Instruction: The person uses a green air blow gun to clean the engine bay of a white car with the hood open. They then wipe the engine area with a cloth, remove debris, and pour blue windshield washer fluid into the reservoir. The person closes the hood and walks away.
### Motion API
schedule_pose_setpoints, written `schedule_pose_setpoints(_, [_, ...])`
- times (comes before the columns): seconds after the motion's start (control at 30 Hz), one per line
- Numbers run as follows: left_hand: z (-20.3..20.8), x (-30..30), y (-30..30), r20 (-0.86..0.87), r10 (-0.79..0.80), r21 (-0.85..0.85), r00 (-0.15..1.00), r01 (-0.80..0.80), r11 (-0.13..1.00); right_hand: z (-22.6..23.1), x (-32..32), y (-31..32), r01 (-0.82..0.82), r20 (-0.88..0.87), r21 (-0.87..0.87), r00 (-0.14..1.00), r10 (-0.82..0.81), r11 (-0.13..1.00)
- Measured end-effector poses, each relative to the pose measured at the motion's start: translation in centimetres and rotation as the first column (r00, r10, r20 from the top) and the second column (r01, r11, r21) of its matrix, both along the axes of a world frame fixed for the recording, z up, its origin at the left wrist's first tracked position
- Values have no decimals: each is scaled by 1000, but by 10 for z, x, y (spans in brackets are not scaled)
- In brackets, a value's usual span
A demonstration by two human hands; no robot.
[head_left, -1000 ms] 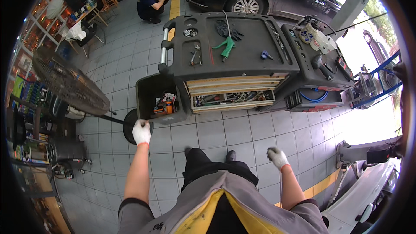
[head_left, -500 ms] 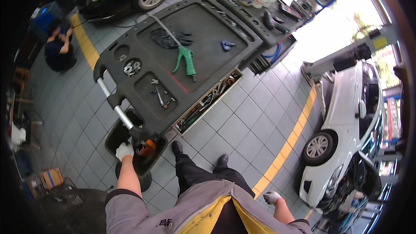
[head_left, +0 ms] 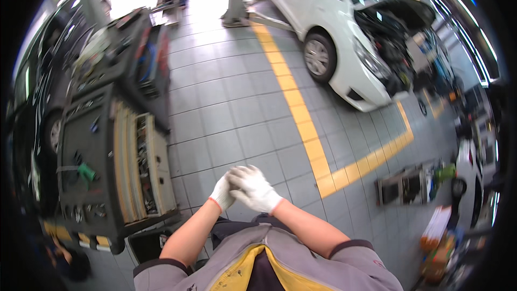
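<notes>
Both hands meet in front of my body, above the tiled floor, in white knit work gloves with an orange cuff edge. My right hand (head_left: 256,189) lies over the fingers of my left hand (head_left: 222,189), its own fingers bent and closed around them. The left fingers are mostly covered, so their pose is hidden. No tool shows in either hand. To my left stands a black tool cart (head_left: 81,129) with an open drawer (head_left: 144,167) full of tools. A green air blow gun (head_left: 86,173) rests on its top.
A dark bin (head_left: 146,247) sits at the cart's near end. Ahead to the right is a white car (head_left: 339,70) with its hood raised, behind a yellow floor line (head_left: 293,102). A grey cart (head_left: 404,187) and cardboard boxes (head_left: 439,258) stand on the right. Someone crouches (head_left: 67,258) at lower left.
My view has turned right, so the cart now appears at the left. My left hand has left the bin and come to the middle, where my right hand has joined it.
</notes>
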State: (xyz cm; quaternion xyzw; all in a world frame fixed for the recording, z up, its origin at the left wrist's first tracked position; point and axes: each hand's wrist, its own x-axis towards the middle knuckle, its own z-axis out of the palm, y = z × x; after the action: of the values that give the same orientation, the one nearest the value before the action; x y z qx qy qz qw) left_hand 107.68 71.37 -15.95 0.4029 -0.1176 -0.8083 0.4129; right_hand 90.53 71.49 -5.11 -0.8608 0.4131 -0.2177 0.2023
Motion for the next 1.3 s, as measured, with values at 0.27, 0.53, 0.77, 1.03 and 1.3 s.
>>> schedule_pose_setpoints(0.27, [219, -305, -54, 212, -151, -619, 966, 252, 743, 35, -302, -52, 96, 633, 731, 274, -724, 675])
schedule_pose_setpoints(0.53, [104, -401, -207, 949, 129, -314, 288, 909, 275, 98, -350, -45, -4, 827, 555, -106, -552, 832])
schedule_pose_setpoints(0.77, [86, -579, -230, 315, -607, -606, 730, 647, 463, 97, -525, -149, 460, 308, -443, 884, -351, 770])
schedule_pose_setpoints(1.03, [203, -722, -366, -21, -817, -623, 576, 632, 462, 38, -699, -188, 689, 311, 702, -70, -948, 179])
schedule_pose_setpoints(1.3, [194, -902, -397, 529, -793, -319, 303, 937, 146, 54, -758, -248, 148, 667, 615, -621, -411, 775])
